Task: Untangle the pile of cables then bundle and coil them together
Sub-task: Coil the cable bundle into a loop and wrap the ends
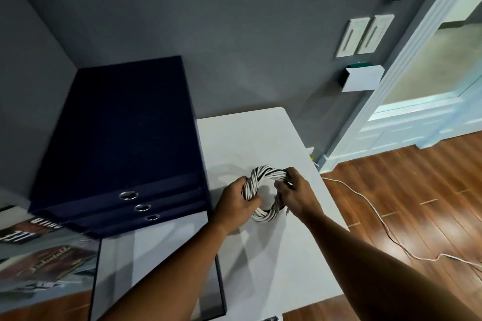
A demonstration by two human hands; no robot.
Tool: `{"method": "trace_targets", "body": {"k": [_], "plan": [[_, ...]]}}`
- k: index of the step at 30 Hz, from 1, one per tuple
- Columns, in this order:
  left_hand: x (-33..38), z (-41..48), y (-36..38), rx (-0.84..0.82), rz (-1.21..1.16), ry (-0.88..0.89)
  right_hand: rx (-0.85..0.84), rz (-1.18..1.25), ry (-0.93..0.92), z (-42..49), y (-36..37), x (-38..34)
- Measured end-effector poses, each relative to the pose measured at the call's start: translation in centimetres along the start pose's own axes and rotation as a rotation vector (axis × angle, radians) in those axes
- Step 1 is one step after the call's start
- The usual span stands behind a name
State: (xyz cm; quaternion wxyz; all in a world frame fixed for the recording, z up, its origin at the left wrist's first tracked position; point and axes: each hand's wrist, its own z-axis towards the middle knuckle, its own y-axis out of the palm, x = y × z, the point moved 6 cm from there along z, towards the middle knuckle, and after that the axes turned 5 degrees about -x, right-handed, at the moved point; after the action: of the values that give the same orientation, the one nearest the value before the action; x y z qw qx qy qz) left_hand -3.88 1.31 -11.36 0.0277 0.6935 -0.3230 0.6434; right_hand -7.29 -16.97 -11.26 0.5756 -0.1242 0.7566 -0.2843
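The left grip (236,202) curls round the nine o'clock side, the right grip (297,195) round the three o'clock side, of the twisted white-and-black cable coil (264,172) over the white tabletop (260,135), a bundle that looks light, pliant and springy, best clasped across all strands to stop unwinding.

There is one coil of cables (263,173) in the lower middle, gripped by two hands, the left hand (234,202) and the right hand (296,194). At the left lie three dark blue binders (117,125). At the upper right are two white wall plates (353,36). One loose white cable (379,217) lies at the right.
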Motion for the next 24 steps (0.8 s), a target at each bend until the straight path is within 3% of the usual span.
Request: {"method": "trace_targets", "body": {"k": [10,17,24], "plan": [[-2.0,-12.3,-8.3,0.21,-0.129,0.103,-0.061,0.052,-0.155,-9.2,6.7,-8.9],[-8.5,-18.2,-14.2,0.422,0.016,0.006,-0.21,-0.102,-0.292,-12.3,14.4,-11.9],[-13.4,-19.1,-16.4,0.448,0.238,-0.188,-0.274,-0.35,-0.232,-11.7,20.1,-11.7]]}}
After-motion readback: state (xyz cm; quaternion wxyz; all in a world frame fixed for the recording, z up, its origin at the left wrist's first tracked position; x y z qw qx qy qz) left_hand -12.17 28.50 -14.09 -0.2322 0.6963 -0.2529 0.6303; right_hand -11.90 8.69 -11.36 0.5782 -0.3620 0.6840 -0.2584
